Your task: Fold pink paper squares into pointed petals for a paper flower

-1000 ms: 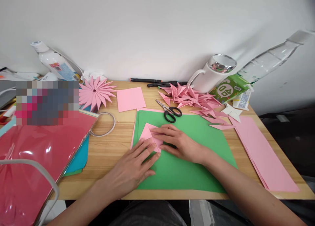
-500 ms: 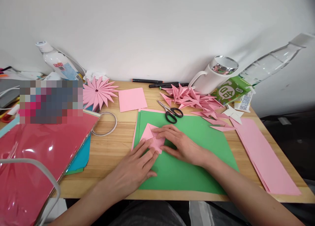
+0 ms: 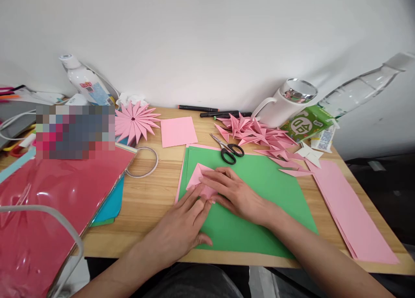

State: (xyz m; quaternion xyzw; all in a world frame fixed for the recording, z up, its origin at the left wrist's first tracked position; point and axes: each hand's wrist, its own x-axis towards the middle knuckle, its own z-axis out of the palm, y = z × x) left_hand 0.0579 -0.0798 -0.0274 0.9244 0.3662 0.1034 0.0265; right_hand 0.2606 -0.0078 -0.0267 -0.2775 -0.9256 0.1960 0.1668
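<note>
A small pink paper [image 3: 196,173], partly folded toward its middle, lies on a stack of green sheets [image 3: 259,237]. My left hand [image 3: 183,222] rests on its lower edge, fingertips pressing it down, fingers stretched out and thumb apart. From the right, my right hand [image 3: 238,194] reaches over the same paper; its fingers lie stretched across the top and its thumb is by the lower right edge. Much of the paper is hidden under my fingers. Just beyond the hands lie black-handled scissors [image 3: 228,155].
Behind are a pink square [image 3: 179,131], a folded pink star wheel [image 3: 132,119] and a pile of folded pink pieces [image 3: 256,131]. A white mug [image 3: 275,110] stands near the wall. Tape roll [image 3: 157,164] and red pack [image 3: 71,190] lie left, pink strips [image 3: 350,211] right.
My right hand's fingers have moved farther left across the pink paper, nearer my left fingertips, covering more of it. The whole view has shifted slightly.
</note>
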